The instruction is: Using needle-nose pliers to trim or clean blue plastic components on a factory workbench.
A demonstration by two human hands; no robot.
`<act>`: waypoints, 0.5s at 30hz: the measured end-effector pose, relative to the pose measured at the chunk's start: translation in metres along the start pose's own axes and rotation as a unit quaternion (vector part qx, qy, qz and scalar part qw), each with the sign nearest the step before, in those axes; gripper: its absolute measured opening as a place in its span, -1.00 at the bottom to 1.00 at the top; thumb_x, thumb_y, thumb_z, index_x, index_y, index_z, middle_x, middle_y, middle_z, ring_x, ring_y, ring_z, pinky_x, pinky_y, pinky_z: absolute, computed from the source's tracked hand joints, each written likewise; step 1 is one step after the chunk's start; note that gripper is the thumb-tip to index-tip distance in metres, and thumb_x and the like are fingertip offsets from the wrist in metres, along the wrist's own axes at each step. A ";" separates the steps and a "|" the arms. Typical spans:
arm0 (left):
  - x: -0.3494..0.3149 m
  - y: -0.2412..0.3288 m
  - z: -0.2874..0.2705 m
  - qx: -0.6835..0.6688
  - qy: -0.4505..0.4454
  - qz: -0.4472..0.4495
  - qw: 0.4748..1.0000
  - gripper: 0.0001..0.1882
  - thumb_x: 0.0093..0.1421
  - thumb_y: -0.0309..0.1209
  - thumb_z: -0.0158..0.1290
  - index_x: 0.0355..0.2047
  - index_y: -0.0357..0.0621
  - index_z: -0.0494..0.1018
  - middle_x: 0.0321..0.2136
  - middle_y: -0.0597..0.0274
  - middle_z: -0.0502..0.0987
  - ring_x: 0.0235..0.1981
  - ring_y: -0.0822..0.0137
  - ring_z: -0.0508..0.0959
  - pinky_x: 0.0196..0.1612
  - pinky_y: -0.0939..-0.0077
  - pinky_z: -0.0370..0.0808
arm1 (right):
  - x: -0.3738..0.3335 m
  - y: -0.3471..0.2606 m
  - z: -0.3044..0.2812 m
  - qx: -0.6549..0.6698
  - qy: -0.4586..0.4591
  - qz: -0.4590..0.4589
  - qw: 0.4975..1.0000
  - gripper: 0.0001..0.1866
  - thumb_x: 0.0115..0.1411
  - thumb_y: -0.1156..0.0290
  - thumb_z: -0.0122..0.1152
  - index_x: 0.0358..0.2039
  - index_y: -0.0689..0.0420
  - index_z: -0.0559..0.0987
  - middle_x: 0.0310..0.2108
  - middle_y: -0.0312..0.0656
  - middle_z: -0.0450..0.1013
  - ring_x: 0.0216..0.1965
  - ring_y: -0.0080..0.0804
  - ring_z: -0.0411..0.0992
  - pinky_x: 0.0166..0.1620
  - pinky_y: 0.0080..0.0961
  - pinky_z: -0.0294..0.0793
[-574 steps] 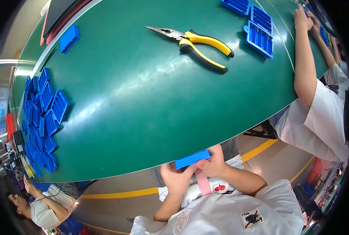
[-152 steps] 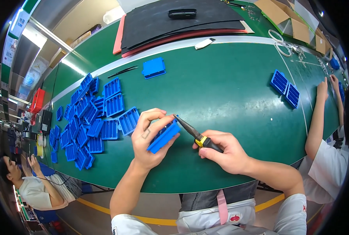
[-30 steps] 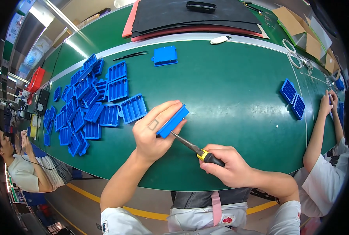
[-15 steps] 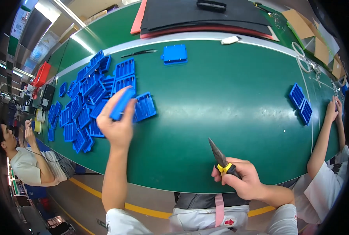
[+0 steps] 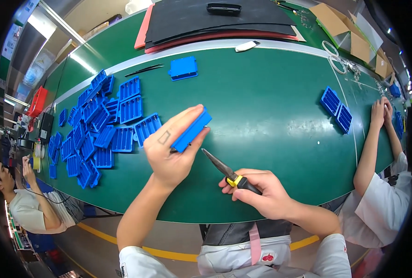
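My left hand [image 5: 171, 150] grips a blue battery case [image 5: 193, 131] above the table, turned so its narrow side shows, with small metal bits at its edge. My right hand [image 5: 266, 192] is wrapped round the black-and-yellow handles of long-nose pliers [image 5: 231, 173]. The pliers' jaws point up and left, their tip close beside the case in my left hand, apparently not touching it. To the left spreads a heap of open blue battery cases [image 5: 92, 111] with slotted insides. A blue case lying flat side up [image 5: 184, 68] sits farther back, near black tweezers [image 5: 144, 70].
Two joined blue cases [image 5: 336, 110] lie on the green table at the right, near a co-worker's hands [image 5: 382, 111]. Black and red foam sheets [image 5: 220, 28] are stacked at the back. A cardboard box [image 5: 349, 34] stands at far right. Another person [image 5: 34, 199] sits at the left.
My left hand has carried the battery case rightward, away from the heap. My right hand has brought the pliers left and a little up toward it. The whole view has shifted slightly.
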State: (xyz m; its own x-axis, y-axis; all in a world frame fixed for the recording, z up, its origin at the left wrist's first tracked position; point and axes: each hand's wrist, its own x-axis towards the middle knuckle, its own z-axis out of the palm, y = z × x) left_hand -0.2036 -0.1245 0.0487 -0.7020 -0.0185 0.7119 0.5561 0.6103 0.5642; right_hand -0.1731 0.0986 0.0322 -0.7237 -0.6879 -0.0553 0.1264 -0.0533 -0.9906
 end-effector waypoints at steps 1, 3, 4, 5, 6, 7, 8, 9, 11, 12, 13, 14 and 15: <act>-0.002 0.000 0.001 -0.007 -0.001 0.003 1.000 -0.61 -0.07 -0.62 0.30 -0.16 -0.28 0.57 -0.22 -0.03 0.62 -0.24 0.13 0.65 -0.17 0.45 0.57 | 0.001 0.001 0.001 0.006 0.007 0.017 1.000 -0.82 0.23 0.46 0.17 -0.26 0.34 0.57 -0.25 -0.14 0.52 -0.40 -0.59 0.42 -0.32 -0.62 0.41; -0.005 -0.001 0.002 -0.009 -0.006 0.012 1.000 -0.60 -0.09 -0.63 0.30 -0.16 -0.27 0.57 -0.22 -0.02 0.62 -0.24 0.13 0.65 -0.18 0.45 0.57 | 0.002 0.002 0.003 0.013 0.013 0.035 0.999 -0.82 0.22 0.46 0.18 -0.26 0.34 0.57 -0.27 -0.15 0.52 -0.41 -0.60 0.41 -0.33 -0.62 0.40; -0.007 -0.001 0.002 -0.010 -0.013 0.014 1.000 -0.59 -0.09 -0.63 0.30 -0.16 -0.27 0.57 -0.22 -0.02 0.62 -0.24 0.13 0.65 -0.20 0.45 0.58 | 0.002 0.003 0.003 0.003 0.007 0.006 1.000 -0.82 0.22 0.47 0.18 -0.24 0.33 0.57 -0.29 -0.16 0.51 -0.42 -0.60 0.40 -0.34 -0.62 0.39; -0.007 -0.002 0.003 -0.011 -0.018 0.016 1.000 -0.58 -0.10 -0.63 0.30 -0.16 -0.26 0.57 -0.22 -0.02 0.62 -0.24 0.13 0.65 -0.21 0.45 0.58 | 0.003 0.004 0.003 -0.009 0.001 -0.023 1.000 -0.81 0.22 0.47 0.18 -0.23 0.33 0.57 -0.30 -0.17 0.51 -0.43 -0.61 0.39 -0.34 -0.63 0.39; -0.008 -0.002 0.003 -0.011 -0.018 0.015 1.000 -0.58 -0.10 -0.63 0.30 -0.16 -0.26 0.57 -0.22 -0.02 0.62 -0.24 0.13 0.65 -0.21 0.45 0.58 | 0.003 0.004 0.003 -0.009 0.001 -0.022 1.000 -0.81 0.22 0.47 0.18 -0.23 0.33 0.57 -0.30 -0.17 0.51 -0.43 -0.61 0.39 -0.34 -0.63 0.39; -0.007 -0.003 0.004 -0.009 -0.018 0.020 1.000 -0.58 -0.11 -0.63 0.30 -0.16 -0.26 0.57 -0.22 -0.02 0.62 -0.24 0.13 0.65 -0.22 0.46 0.59 | 0.003 0.003 0.004 -0.006 0.006 -0.019 1.000 -0.81 0.22 0.47 0.19 -0.23 0.32 0.57 -0.32 -0.17 0.50 -0.45 -0.61 0.38 -0.36 -0.63 0.37; -0.007 -0.004 0.004 -0.007 -0.017 0.025 0.999 -0.58 -0.11 -0.63 0.31 -0.16 -0.26 0.57 -0.21 -0.02 0.62 -0.25 0.13 0.65 -0.23 0.46 0.59 | 0.003 0.002 0.005 -0.003 0.012 -0.015 1.000 -0.81 0.21 0.46 0.19 -0.22 0.32 0.57 -0.34 -0.17 0.49 -0.47 -0.62 0.36 -0.38 -0.63 0.36; -0.008 -0.004 0.005 -0.007 -0.017 0.025 1.000 -0.58 -0.11 -0.63 0.31 -0.16 -0.26 0.57 -0.21 -0.02 0.62 -0.25 0.13 0.65 -0.23 0.46 0.59 | 0.003 0.003 0.004 -0.003 0.012 -0.015 1.000 -0.81 0.21 0.46 0.19 -0.22 0.32 0.57 -0.34 -0.17 0.49 -0.47 -0.62 0.36 -0.38 -0.63 0.36; -0.008 -0.005 0.005 -0.009 -0.018 0.032 0.999 -0.58 -0.11 -0.63 0.31 -0.16 -0.24 0.57 -0.22 -0.01 0.62 -0.25 0.13 0.65 -0.23 0.45 0.60 | 0.003 0.003 0.003 -0.017 0.007 0.001 1.000 -0.81 0.20 0.46 0.20 -0.22 0.31 0.57 -0.35 -0.17 0.48 -0.49 -0.62 0.33 -0.41 -0.62 0.33; -0.008 -0.005 0.005 -0.010 -0.018 0.032 0.999 -0.58 -0.11 -0.63 0.31 -0.16 -0.24 0.57 -0.22 -0.01 0.62 -0.25 0.13 0.65 -0.23 0.45 0.60 | 0.003 0.003 0.003 -0.017 0.007 0.001 1.000 -0.81 0.20 0.46 0.20 -0.22 0.31 0.57 -0.35 -0.17 0.48 -0.49 -0.62 0.33 -0.41 -0.62 0.33; -0.008 -0.005 0.005 -0.009 -0.019 0.038 0.999 -0.59 -0.12 -0.63 0.31 -0.17 -0.24 0.57 -0.22 -0.01 0.62 -0.25 0.13 0.65 -0.23 0.45 0.60 | 0.003 0.004 0.003 -0.020 0.008 -0.003 1.000 -0.81 0.20 0.46 0.21 -0.23 0.31 0.57 -0.36 -0.17 0.48 -0.50 -0.62 0.32 -0.42 -0.62 0.31; -0.008 -0.005 0.005 -0.008 -0.020 0.044 0.999 -0.59 -0.12 -0.62 0.31 -0.17 -0.24 0.58 -0.22 0.00 0.62 -0.24 0.14 0.65 -0.23 0.45 0.60 | 0.003 0.004 0.003 -0.022 0.008 -0.007 1.000 -0.81 0.20 0.45 0.21 -0.23 0.30 0.57 -0.37 -0.17 0.48 -0.51 -0.61 0.31 -0.43 -0.61 0.30; -0.008 -0.004 0.006 -0.008 -0.020 0.043 0.999 -0.59 -0.12 -0.62 0.31 -0.17 -0.24 0.58 -0.22 0.00 0.62 -0.24 0.14 0.65 -0.23 0.45 0.60 | 0.003 0.004 0.003 -0.022 0.008 -0.007 1.000 -0.81 0.20 0.45 0.21 -0.23 0.30 0.57 -0.37 -0.17 0.48 -0.51 -0.61 0.31 -0.43 -0.61 0.30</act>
State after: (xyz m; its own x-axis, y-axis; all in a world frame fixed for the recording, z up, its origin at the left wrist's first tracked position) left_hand -0.2029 -0.1226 0.0381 -0.6678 0.0653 0.7414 0.6223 0.5956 0.5080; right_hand -0.1728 0.0944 0.0287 -0.7354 -0.6762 -0.0433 0.0865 -0.0304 -0.9958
